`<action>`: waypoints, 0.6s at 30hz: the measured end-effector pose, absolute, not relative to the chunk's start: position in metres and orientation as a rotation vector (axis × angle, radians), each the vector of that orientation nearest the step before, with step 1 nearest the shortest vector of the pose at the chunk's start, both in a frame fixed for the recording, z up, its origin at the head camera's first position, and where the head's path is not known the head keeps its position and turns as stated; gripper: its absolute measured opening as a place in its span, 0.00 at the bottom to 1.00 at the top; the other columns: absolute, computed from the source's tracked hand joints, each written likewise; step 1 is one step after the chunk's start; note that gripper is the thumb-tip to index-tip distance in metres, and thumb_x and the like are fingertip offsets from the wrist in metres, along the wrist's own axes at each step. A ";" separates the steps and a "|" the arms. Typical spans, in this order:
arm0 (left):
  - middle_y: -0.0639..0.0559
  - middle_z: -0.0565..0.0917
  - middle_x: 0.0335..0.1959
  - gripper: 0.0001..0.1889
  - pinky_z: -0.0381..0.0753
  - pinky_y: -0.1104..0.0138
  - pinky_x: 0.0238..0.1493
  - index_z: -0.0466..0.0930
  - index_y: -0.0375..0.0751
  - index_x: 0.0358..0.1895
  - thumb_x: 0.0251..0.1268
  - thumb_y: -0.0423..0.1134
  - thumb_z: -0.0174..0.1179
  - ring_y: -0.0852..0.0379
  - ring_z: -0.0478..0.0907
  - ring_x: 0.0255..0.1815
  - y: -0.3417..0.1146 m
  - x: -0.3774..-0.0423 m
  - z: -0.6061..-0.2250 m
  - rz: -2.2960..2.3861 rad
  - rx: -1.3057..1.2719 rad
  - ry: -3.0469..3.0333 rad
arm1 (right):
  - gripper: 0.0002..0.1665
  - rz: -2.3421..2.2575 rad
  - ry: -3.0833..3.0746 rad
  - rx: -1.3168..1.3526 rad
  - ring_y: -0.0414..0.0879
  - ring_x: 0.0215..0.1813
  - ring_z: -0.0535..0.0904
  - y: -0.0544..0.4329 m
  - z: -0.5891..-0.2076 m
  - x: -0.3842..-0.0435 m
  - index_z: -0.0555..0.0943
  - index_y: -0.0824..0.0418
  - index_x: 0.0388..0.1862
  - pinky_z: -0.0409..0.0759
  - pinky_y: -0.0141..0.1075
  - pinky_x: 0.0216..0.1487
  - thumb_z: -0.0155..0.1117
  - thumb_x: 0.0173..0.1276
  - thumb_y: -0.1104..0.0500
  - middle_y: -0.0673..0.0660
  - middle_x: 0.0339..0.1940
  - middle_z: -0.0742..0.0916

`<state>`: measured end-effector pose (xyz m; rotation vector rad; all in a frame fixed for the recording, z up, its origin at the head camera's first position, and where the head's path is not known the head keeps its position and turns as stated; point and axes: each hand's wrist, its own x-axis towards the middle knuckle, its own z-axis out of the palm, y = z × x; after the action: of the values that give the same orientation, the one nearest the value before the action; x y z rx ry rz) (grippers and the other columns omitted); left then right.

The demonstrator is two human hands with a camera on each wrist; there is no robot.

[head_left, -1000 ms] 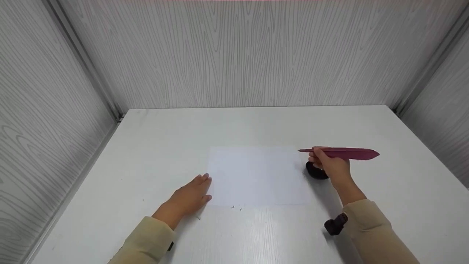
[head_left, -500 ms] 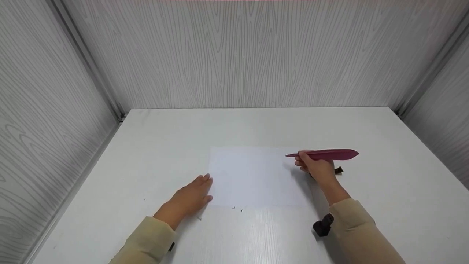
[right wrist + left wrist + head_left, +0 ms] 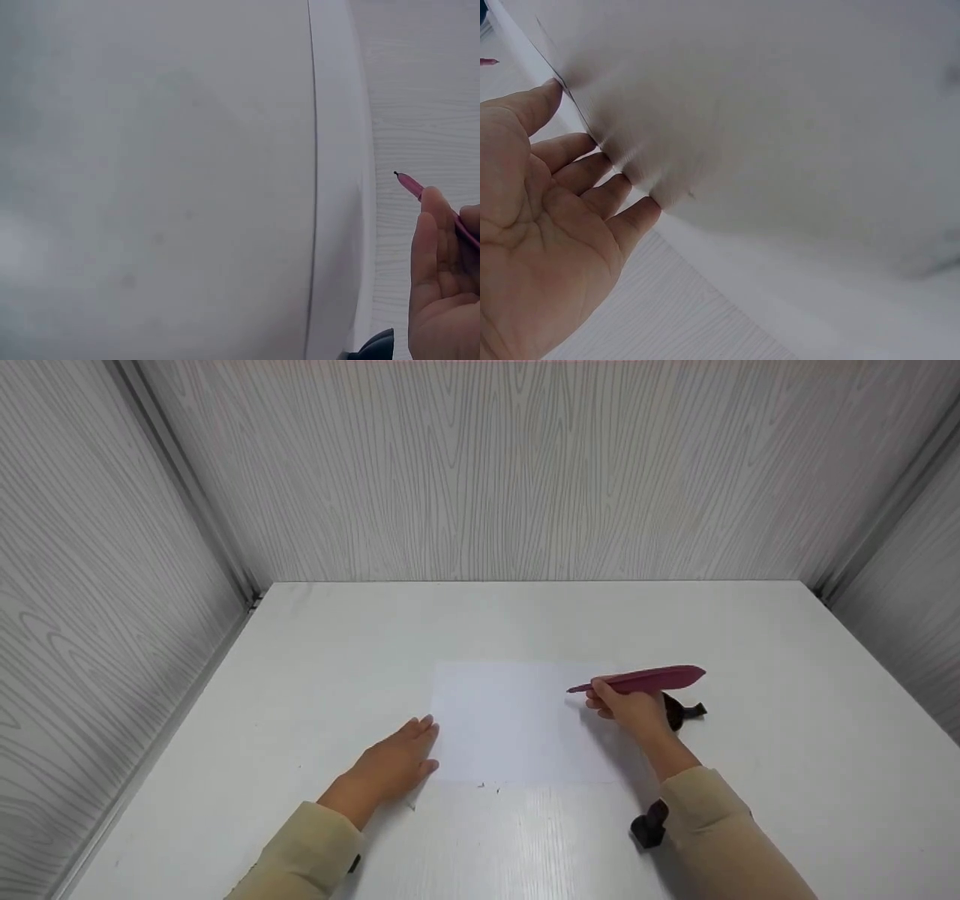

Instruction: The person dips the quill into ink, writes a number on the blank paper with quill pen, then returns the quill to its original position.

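Observation:
A blank white sheet of paper lies on the white table. My left hand rests at its left edge, and in the left wrist view that hand's fingers are extended. My right hand pinches a dark red feather pen over the right part of the sheet. The pen's plume points right and its tip left; whether the tip touches the paper I cannot tell. The right wrist view shows the pen emerging from the right hand.
Behind my right hand is a partly hidden black object with a rounded body and a short arm. Small dark specks dot the table below the paper. Wood-grain panels enclose the table at the back and sides.
My right hand has moved left and slightly down with the feather pen, bringing the tip from the paper's right edge to over it. More of the black object's right side shows. The left hand stays at the paper.

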<state>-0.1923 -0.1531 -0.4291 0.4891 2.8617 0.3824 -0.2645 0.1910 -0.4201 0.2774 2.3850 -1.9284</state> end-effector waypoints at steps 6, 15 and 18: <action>0.44 0.56 0.74 0.31 0.53 0.53 0.71 0.58 0.33 0.72 0.73 0.45 0.52 0.46 0.49 0.75 -0.153 -0.191 -0.428 0.370 0.489 2.862 | 0.22 -1.849 2.414 0.266 0.41 0.37 0.85 0.186 -0.422 -0.265 0.78 0.70 0.50 0.82 0.32 0.42 0.63 0.68 0.52 0.56 0.33 0.88; 0.45 0.56 0.74 0.31 0.53 0.53 0.71 0.58 0.33 0.72 0.73 0.45 0.52 0.47 0.48 0.75 -0.152 -0.190 -0.427 0.393 0.476 2.857 | 0.22 -1.796 2.419 0.246 0.43 0.39 0.86 0.183 -0.422 -0.265 0.78 0.69 0.49 0.82 0.33 0.44 0.64 0.68 0.52 0.57 0.36 0.88; 0.44 0.56 0.74 0.31 0.52 0.53 0.71 0.58 0.33 0.72 0.73 0.45 0.52 0.47 0.48 0.75 -0.153 -0.190 -0.426 0.393 0.490 2.852 | 0.21 -1.789 2.431 0.218 0.42 0.38 0.86 0.182 -0.424 -0.266 0.79 0.70 0.48 0.82 0.33 0.43 0.64 0.67 0.52 0.57 0.35 0.88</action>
<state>-0.1899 -0.1530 -0.4258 0.4896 2.8520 0.3931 -0.2663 0.1818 -0.4237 0.2181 2.4313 -1.7895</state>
